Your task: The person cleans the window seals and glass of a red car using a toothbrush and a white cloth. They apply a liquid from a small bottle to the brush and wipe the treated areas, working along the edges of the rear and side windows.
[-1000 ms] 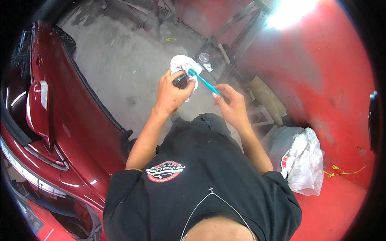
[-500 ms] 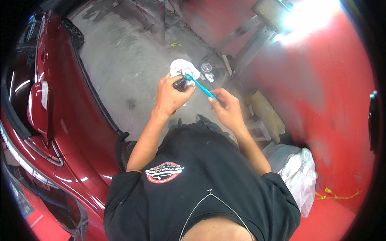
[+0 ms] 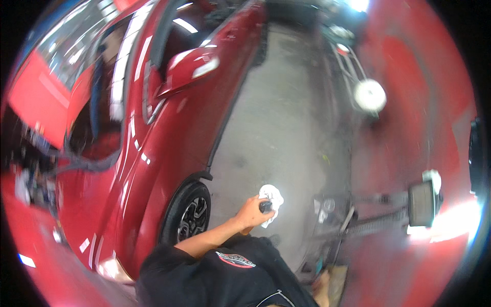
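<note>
Cloth [image 3: 272, 196] stays clamped in left hand [image 3: 250, 212]; right hand [image 3: 322, 284], grip indeterminate, withdraws from cloth, apparently pausing brushing.

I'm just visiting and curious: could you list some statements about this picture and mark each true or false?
1. The left hand holds a white cloth. True.
2. The right hand touches the cloth. False: it is apart, lower in the picture.
3. A dark object is also in the left hand. True.
4. The car is blue. False: it is red.
5. The wheel has a dark tyre. True.
</note>
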Demonstrator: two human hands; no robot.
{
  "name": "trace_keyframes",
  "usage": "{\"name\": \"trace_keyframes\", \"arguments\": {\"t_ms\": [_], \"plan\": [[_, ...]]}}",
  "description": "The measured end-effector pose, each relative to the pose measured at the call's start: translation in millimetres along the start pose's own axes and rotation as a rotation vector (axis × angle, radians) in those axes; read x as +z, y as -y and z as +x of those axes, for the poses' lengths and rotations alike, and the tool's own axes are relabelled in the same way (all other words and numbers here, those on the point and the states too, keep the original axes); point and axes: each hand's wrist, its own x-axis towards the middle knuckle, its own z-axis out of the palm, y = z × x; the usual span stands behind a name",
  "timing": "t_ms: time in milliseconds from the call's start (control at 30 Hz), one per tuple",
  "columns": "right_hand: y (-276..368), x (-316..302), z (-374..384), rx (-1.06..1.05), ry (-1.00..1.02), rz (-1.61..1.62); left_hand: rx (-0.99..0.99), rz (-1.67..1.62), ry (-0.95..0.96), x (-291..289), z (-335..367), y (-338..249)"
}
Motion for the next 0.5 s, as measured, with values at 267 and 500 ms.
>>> {"name": "trace_keyframes", "arguments": {"t_ms": [267,500], "plan": [[-84,61,58,0.067,0.352,-0.230,-0.016,-0.278,-0.338,-83,-24,28],[66,438,-293,-0.672,1.047,-0.531,0.244,-0.406,-0.596,-262,-41,76]]}}
